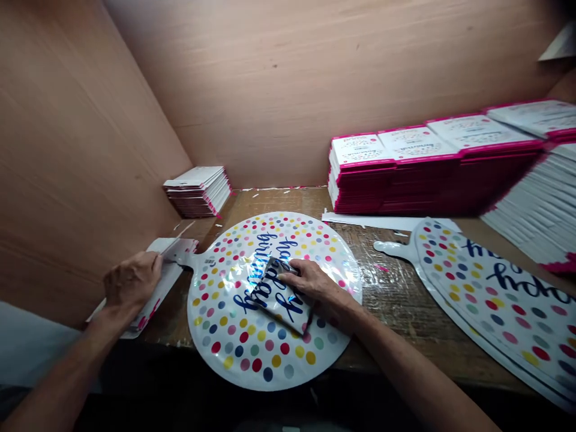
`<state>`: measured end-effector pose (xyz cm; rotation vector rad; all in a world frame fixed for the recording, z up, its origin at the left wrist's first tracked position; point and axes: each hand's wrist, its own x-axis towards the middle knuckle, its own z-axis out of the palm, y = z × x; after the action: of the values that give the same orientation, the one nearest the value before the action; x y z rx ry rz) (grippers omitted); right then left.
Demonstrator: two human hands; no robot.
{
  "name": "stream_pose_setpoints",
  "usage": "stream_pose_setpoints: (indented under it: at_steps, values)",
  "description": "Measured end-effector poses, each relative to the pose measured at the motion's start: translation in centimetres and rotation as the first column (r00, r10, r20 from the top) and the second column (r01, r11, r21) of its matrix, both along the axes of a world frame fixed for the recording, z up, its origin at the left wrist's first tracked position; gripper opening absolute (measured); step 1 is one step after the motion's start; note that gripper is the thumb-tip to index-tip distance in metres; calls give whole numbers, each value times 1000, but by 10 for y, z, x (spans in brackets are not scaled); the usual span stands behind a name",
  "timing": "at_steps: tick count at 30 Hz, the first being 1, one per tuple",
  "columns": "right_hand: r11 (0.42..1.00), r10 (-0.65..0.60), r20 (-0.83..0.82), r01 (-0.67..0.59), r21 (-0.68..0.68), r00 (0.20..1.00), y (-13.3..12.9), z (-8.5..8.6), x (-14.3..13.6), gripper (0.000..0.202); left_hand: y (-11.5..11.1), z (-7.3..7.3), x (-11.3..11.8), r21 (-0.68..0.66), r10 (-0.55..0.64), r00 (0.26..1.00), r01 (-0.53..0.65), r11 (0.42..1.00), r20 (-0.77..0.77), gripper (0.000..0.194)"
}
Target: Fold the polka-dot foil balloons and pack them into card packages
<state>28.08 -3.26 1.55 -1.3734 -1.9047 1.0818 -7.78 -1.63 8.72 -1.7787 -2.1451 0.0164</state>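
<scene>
A flat round foil balloon [225, 336] with coloured dots and "happy birthday" lettering lies on the table, overhanging its front edge. Its narrow tail points left, where my left hand [132, 279] is closed at the tip; the fingertips are partly hidden. My right hand [312, 279] grips a dark, glossy, flat rectangular block [292, 309] and holds it against the middle of the balloon, over the lettering. Beneath and beside my left hand lies a stack of white and pink printed cards [155, 309].
More dotted balloons [504, 312] lie overlapped at the right. Long rows of pink-edged printed packs [405, 171] stand along the back wall, and a smaller stack [198, 189] sits in the back left corner. Wooden panels [270, 78] enclose the back and left. A white strip [373, 221] lies behind.
</scene>
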Motion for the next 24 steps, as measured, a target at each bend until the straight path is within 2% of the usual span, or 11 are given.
stream_pose_setpoints:
  at_steps: [2, 4, 6, 8, 10, 12, 15, 17, 20, 22, 24]
  values:
    - [1000, -15, 50, 14, 19, 999, -4, 5, 7, 28, -5, -12, 18, 77, -200, 978, 195, 978, 61, 35]
    - [999, -28, 115, 24, 40, 993, -9, 9, 16, 28, -8, -28, 33, 35, -385, 908, 385, 922, 163, 30]
    - [999, -31, 144, 27, 32, 989, -15, 9, 26, 30, -10, -43, 45, -62, -479, 836, 511, 857, 269, 32]
    - [1000, -21, 144, 21, 2, 989, -19, 8, 34, 32, -12, -53, 57, -131, -508, 784, 581, 804, 357, 37]
    - [1000, 4, 149, -3, -6, 989, -20, 7, 36, 35, -12, -57, 73, -119, -509, 754, 600, 791, 416, 35]
    - [999, 39, 166, -42, 15, 985, -17, 9, 31, 39, -10, -60, 93, -62, -482, 762, 559, 827, 433, 29]
    - [993, 77, 198, -93, 76, 977, -2, 12, 17, 42, -3, -68, 126, -26, -407, 834, 448, 894, 373, 43]
    - [984, 97, 228, -127, 121, 969, 12, 13, 8, 42, 2, -74, 139, -47, -406, 851, 445, 894, 333, 52]
    - [969, 130, 307, -186, 160, 943, 30, 10, -2, 41, 6, -77, 138, -101, -512, 795, 567, 817, 325, 54]
    - [963, 120, 376, -201, 182, 919, 36, 5, -6, 33, 6, -71, 130, -144, -600, 733, 664, 734, 320, 49]
    - [962, 83, 440, -187, 199, 894, 39, 0, -9, 27, 6, -62, 125, -207, -648, 704, 707, 676, 291, 44]
